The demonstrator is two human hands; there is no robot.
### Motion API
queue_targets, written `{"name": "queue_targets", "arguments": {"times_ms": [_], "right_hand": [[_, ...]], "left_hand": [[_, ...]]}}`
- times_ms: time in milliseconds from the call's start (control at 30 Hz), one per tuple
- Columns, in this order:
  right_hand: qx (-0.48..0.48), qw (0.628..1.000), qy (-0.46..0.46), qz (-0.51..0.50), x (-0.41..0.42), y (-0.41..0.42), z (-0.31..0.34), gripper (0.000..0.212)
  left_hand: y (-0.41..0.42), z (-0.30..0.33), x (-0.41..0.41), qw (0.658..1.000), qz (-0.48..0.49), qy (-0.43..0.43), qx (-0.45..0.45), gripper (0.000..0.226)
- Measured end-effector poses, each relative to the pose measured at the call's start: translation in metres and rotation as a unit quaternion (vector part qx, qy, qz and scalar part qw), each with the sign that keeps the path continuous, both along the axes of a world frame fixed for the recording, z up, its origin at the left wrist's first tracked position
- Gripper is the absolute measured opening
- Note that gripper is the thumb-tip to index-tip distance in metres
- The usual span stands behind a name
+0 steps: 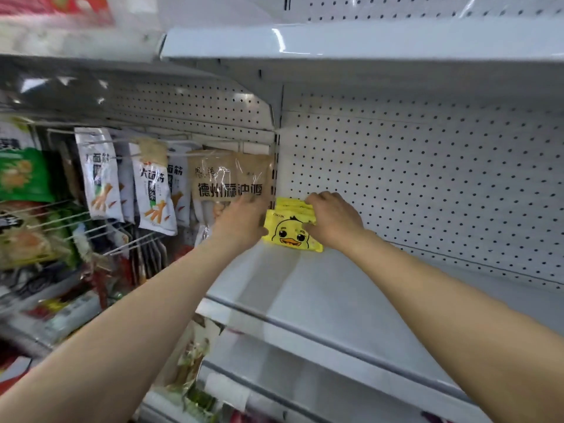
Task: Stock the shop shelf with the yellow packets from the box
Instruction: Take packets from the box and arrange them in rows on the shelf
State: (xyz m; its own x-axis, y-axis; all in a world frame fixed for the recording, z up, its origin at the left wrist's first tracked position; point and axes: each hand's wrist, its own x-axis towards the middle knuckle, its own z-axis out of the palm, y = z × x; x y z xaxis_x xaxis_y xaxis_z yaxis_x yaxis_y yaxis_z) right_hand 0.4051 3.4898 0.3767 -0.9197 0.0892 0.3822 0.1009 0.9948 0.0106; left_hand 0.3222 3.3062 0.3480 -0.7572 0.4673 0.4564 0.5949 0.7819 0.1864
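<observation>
White shelf (320, 288), yellow packets (290, 232) clasped between left grip (241, 222), right grip (334, 222)

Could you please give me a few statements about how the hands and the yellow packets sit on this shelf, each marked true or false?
1. The yellow packets stand at the left end of the white shelf, close to the pegboard back. True.
2. The left hand is on the left side of the packets and the right hand is on their right side. True.
3. The front packet shows a cartoon cat. False: it shows a duck face.
4. The shelf to the right of the packets is full of red tins. False: no goods show there.
5. The brown bags hang in the bay to the left of the packets. True.
</observation>
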Motion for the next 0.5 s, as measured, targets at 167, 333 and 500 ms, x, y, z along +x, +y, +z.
{"name": "queue_targets", "arguments": {"times_ms": [167, 333, 500], "right_hand": [[-0.006, 0.997, 0.015, 0.072, 0.054, -0.045, 0.004, 0.049], [-0.008, 0.990, 0.027, 0.135, 0.099, -0.103, -0.013, 0.046], [-0.012, 0.981, 0.012, 0.194, 0.128, -0.161, -0.035, 0.046]], "left_hand": [[-0.057, -0.002, 0.063, 0.999, 0.024, 0.021, 0.042, 0.052], [-0.119, -0.019, 0.134, 0.996, 0.087, 0.012, 0.030, 0.053], [-0.177, -0.036, 0.192, 0.989, 0.147, -0.024, 0.011, 0.053]]}}
